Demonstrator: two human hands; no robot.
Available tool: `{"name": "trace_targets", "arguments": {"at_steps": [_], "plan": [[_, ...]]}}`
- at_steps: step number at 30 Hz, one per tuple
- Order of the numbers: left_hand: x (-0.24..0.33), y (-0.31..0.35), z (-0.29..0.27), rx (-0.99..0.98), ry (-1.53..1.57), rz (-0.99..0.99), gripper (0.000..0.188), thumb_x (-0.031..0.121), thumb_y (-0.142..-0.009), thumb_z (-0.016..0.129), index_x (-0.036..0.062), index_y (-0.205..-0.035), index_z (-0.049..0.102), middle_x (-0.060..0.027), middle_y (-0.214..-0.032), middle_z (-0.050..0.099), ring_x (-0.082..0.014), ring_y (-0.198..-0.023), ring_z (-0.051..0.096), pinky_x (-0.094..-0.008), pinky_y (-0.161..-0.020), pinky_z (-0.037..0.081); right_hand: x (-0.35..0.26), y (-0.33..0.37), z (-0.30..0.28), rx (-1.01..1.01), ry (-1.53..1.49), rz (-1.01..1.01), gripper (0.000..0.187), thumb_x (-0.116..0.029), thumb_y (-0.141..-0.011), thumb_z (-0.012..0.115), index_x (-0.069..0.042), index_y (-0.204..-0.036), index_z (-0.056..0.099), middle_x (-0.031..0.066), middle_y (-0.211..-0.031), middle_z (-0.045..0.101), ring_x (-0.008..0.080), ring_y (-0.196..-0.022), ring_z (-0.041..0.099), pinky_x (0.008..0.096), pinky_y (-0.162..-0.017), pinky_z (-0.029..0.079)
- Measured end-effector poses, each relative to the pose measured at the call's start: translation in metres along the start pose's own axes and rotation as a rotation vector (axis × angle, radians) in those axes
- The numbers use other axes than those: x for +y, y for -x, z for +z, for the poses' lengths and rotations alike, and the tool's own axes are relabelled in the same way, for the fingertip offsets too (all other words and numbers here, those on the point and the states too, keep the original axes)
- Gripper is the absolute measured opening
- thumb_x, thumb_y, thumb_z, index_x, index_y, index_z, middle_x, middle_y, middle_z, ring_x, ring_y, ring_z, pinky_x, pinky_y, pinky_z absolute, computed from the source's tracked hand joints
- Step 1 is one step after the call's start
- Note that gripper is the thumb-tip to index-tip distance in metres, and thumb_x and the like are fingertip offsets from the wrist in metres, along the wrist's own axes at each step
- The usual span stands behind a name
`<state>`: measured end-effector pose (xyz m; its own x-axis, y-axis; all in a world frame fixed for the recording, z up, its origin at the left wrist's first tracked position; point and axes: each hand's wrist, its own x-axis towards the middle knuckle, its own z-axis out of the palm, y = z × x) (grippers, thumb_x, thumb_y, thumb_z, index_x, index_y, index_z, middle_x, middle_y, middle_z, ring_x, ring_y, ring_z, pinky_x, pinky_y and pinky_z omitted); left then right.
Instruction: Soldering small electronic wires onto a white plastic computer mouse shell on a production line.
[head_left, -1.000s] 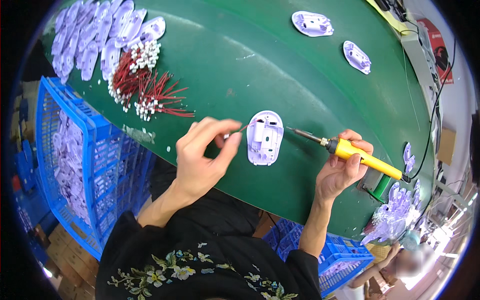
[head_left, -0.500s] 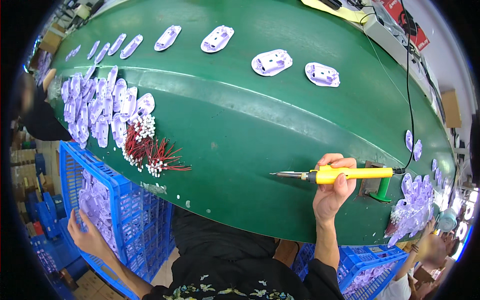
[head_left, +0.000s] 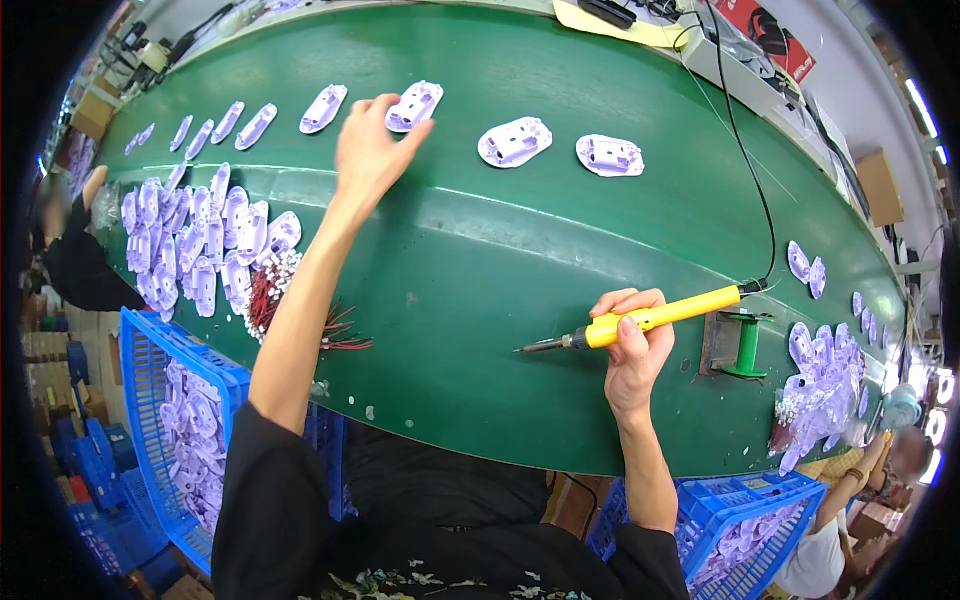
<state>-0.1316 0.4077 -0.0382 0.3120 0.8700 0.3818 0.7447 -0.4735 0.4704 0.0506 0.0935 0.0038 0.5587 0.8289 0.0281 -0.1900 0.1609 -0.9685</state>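
Observation:
My right hand grips a soldering iron by its yellow handle, its dark tip pointing left just over the green bench. My left hand reaches across to the far row, thumb and fingers spread at the near left end of a pale purple plastic shell. Whether the fingertips touch it I cannot tell. Right of it lie another purple shell and one more shell. Under my left forearm, partly hidden, is a bundle of red wires with white connectors.
A heap of purple shells covers the bench's left side. Beside my right hand stands a green spool. Blue crates of shells flank me below the edge. The iron's black cable rises to the back right. People sit at both ends.
My left hand has gone from the left blue crate up to the far row of shells. My right hand has shifted slightly left with the soldering iron, which now tilts more.

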Motion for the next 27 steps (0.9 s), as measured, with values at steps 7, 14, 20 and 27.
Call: {"name": "trace_targets", "arguments": {"at_steps": [7,14,20,27], "plan": [[-0.011,-0.018,0.038,-0.076,0.087,-0.019,0.033,0.029,-0.080,0.075,0.0073,-0.104,0.072,-0.0166,-0.106,0.065,-0.0354,-0.100,0.061,-0.0445,-0.086,0.049,-0.001,0.006,0.001,0.001,-0.001,0.008,0.021,-0.016,-0.087,0.063,-0.003,-0.095,0.050,0.0145,-0.091,0.061,0.0160,-0.082,0.056,0.0293,-0.076,0.045],[0.058,0.080,-0.061,-0.300,0.261,0.409,0.026,0.016,-0.073,0.080,0.0122,-0.097,0.070,-0.0093,-0.121,0.056,-0.0306,-0.118,0.050,-0.0433,-0.101,0.035,-0.005,0.003,-0.003,0.057,-0.036,-0.031,0.029,-0.031,-0.093,0.051,-0.002,-0.094,0.047,0.0185,-0.087,0.058,0.0198,-0.079,0.055,0.0309,-0.074,0.045],[0.067,0.168,-0.068,-0.559,0.361,0.357,0.035,0.015,-0.070,0.081,0.0139,-0.103,0.069,-0.0080,-0.123,0.055,-0.0293,-0.118,0.050,-0.0431,-0.097,0.035,0.003,0.000,0.000,0.046,-0.051,-0.023,0.032,-0.033,-0.095,0.050,-0.001,-0.095,0.048,0.0202,-0.089,0.060,0.0166,-0.071,0.052,0.0261,-0.064,0.041],[0.043,0.198,-0.126,-0.352,0.121,-0.027,0.051,0.011,-0.069,0.082,0.0123,-0.117,0.066,-0.0097,-0.127,0.053,-0.0295,-0.118,0.050,-0.0421,-0.099,0.036,0.013,0.001,-0.001,0.029,-0.040,-0.053,0.030,-0.028,-0.090,0.059,-0.001,-0.099,0.050,0.0208,-0.096,0.059,0.0085,-0.059,0.042,0.0173,-0.052,0.034]]}}
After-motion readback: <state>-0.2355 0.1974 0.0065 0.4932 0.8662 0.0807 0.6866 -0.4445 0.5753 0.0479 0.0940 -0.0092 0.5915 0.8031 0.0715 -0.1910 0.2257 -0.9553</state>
